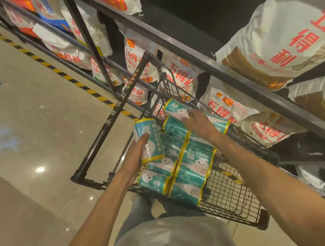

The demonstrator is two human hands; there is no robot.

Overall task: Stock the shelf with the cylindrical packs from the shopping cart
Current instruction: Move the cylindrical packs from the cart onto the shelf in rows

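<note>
- I am looking down into a black wire shopping cart [232, 193]; it is standing just beside a dark metal shelf [201, 59], its handle bar running toward the tiled floor [32, 122] on the left.
- The cart is carrying teal cylindrical packs [196, 165] with yellow end bands, a cloud face and "80" printed on them. They are lying on their sides in rows, touching one another, filling the half of the basket nearer the handle; the mesh toward the near right corner is showing bare.
- The left hand [135, 155] is gripping one pack [149, 140], fingers wrapped around its lower half, holding it tilted just above the packs in the cart.
- The right hand [198, 122] is reaching over the far row, palm down, fingers spread and resting on the topmost pack [176, 108]; I cannot tell whether it is gripping that pack or only touching it.
- The shelf tiers are holding large white sacks [278, 38] with red characters, some lying flat, some leaning.
- A yellow-and-black striped line [44, 63] is running along the floor at the shelf base.
- No teal pack is sitting on the shelf in my view.
</note>
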